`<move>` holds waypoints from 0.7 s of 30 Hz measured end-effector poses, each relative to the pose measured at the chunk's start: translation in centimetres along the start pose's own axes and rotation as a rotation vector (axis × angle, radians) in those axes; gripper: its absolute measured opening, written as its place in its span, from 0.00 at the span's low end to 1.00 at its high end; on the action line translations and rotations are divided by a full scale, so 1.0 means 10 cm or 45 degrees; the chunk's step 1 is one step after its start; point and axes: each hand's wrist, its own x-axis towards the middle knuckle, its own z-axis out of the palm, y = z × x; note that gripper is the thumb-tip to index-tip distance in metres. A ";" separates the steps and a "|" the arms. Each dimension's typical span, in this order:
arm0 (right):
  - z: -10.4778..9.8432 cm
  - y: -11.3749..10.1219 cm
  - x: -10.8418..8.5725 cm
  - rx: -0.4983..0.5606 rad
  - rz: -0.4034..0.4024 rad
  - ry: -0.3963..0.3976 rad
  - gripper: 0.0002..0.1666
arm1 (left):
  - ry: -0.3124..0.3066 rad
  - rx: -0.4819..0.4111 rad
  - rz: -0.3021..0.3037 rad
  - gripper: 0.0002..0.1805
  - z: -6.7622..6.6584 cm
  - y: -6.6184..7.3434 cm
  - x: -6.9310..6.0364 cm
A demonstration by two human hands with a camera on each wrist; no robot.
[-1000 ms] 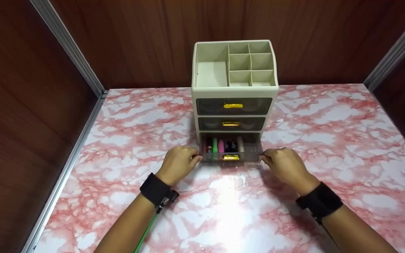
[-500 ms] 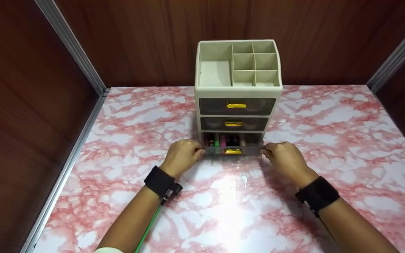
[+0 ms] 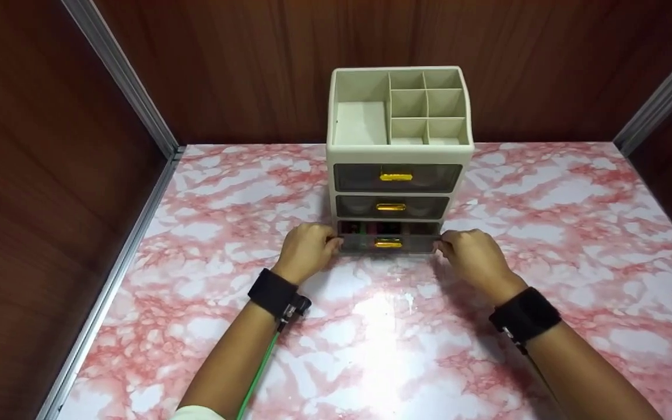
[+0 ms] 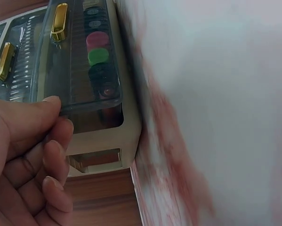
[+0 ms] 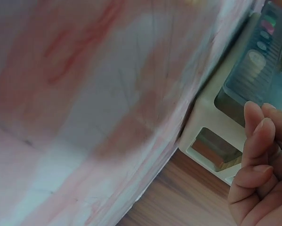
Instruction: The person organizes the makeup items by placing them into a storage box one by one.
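Observation:
A cream desktop organizer (image 3: 400, 154) stands upright with its lowest see-through drawer (image 3: 359, 245) partly pulled out. My left hand (image 3: 307, 252) pinches that drawer's left front corner between thumb and forefinger, the other fingers curled. At the opposite front corner, my right hand (image 3: 477, 256) pinches the drawer likewise. Through the drawer front, the left wrist view shows a green cap (image 4: 98, 56), a pink cap (image 4: 97, 40) and several dark round ends in a row. A pale round end (image 5: 256, 60) shows in the right wrist view. Most of the contents are hidden by the drawer above.
Two upper drawers, a top drawer (image 3: 359, 178) and a middle drawer (image 3: 354, 206), are closed. Open compartments (image 3: 409, 104) top the organizer. It stands on a red-and-white marbled table (image 3: 225, 192), before a brown wood panel (image 3: 254, 70); side panels rise left and right.
Both hands have moved away from me, sliding the lowest drawer farther into the organizer. Less of its contents shows from above. The head view has shifted slightly.

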 end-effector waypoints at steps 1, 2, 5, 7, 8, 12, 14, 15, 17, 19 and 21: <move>0.00 0.00 0.01 0.002 0.001 0.001 0.11 | 0.007 0.004 -0.002 0.14 0.00 0.00 0.01; 0.01 0.01 0.02 0.002 0.003 0.002 0.10 | 0.012 0.009 -0.002 0.15 0.01 -0.01 0.02; 0.01 0.01 0.04 -0.009 0.021 0.003 0.10 | 0.024 0.014 -0.006 0.14 0.01 -0.02 0.05; 0.01 0.02 0.05 -0.016 0.034 0.004 0.10 | 0.026 0.013 -0.015 0.14 0.02 -0.03 0.08; 0.01 0.02 0.06 -0.020 0.041 0.003 0.10 | 0.027 0.011 -0.020 0.14 0.02 -0.04 0.09; 0.02 0.03 0.10 -0.002 0.065 -0.011 0.10 | 0.027 -0.005 -0.037 0.13 0.02 -0.06 0.12; 0.01 0.04 0.11 0.003 0.074 -0.017 0.11 | 0.023 -0.014 -0.031 0.12 0.03 -0.08 0.13; 0.01 0.05 0.11 0.004 0.079 -0.018 0.11 | 0.023 -0.018 -0.026 0.12 0.03 -0.08 0.13; 0.01 0.06 0.12 -0.002 0.087 -0.015 0.11 | 0.024 -0.027 -0.025 0.11 0.04 -0.10 0.14; 0.02 0.06 0.13 -0.003 0.093 -0.016 0.11 | 0.030 -0.034 -0.030 0.10 0.05 -0.11 0.13; 0.03 0.07 0.14 0.001 0.107 -0.030 0.10 | 0.033 -0.040 -0.044 0.10 0.05 -0.11 0.12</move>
